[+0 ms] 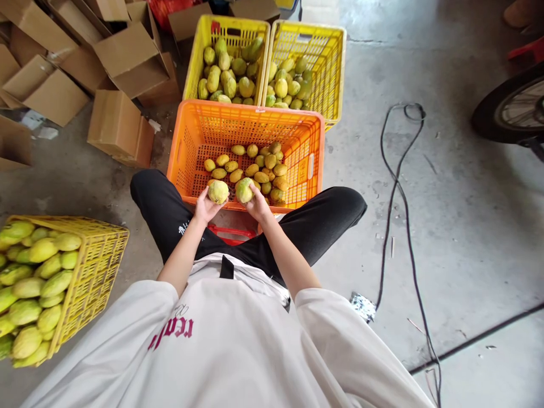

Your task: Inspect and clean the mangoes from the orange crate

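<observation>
My left hand is closed around a pale yellow-green papaya. A greener papaya is in my right hand, with the fingers wrapped on its right side. Both fruits are held side by side, a little apart, above the near rim of an orange plastic crate. Inside that crate lie several smaller yellow-orange fruits, mostly toward the right.
Two yellow crates of green-yellow fruit adjoin the orange crate's far side. Another full yellow crate stands at left. Cardboard boxes pile up at upper left. A black cable and a wheel are on the right.
</observation>
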`<state>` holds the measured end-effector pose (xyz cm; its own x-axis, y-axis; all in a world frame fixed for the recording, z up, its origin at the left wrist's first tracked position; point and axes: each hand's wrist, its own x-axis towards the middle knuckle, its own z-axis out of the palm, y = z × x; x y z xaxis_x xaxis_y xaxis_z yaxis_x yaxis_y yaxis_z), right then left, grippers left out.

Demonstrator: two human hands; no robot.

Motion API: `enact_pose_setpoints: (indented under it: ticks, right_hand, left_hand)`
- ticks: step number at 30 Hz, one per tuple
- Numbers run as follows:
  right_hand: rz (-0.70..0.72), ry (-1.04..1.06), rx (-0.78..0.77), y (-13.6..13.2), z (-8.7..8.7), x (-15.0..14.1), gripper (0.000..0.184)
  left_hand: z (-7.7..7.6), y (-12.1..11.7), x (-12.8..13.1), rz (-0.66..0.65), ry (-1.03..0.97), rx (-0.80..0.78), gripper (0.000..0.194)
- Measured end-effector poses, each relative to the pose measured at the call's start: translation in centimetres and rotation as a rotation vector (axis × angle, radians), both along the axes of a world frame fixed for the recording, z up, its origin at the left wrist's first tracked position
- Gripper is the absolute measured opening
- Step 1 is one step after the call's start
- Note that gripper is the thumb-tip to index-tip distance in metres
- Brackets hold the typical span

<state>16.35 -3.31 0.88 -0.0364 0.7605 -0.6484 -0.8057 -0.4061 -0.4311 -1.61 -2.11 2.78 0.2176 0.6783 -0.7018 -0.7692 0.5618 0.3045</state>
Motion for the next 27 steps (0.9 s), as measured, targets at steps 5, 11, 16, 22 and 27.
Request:
enact_pose_setpoints:
  ticks: [5, 11, 16, 22, 27]
  right_hand:
    - [-0.063, -0.014, -0.05, -0.1, 0.0, 0.2, 0.015]
    - [0.005, 0.032, -0.033, -0.2, 0.1, 0.1, 0.009]
    - [-0.032, 0.031, -0.049, -0.2, -0.1, 0.3, 0.01]
    - [-0.041, 0.023, -0.035, -0.2, -0.1, 0.4, 0.01]
    - [0.005, 0.012, -0.017, -0.2, 0.1, 0.1, 0.011]
  left_hand:
    - [0.0, -0.1, 0.2, -0.023, 0.004, -0.036, 0.042]
    - [0.9, -0.6, 0.3, -0.133, -0.083, 0.013, 0.045]
    - [0.6, -0.6, 0.2, -0.191, -0.05, 0.001, 0.045]
    - [0.5, -0.6, 0.0, -0.195, -0.042, 0.018, 0.049]
    - [1.0, -0.5, -0.1, -0.211, -0.068, 0.022, 0.05]
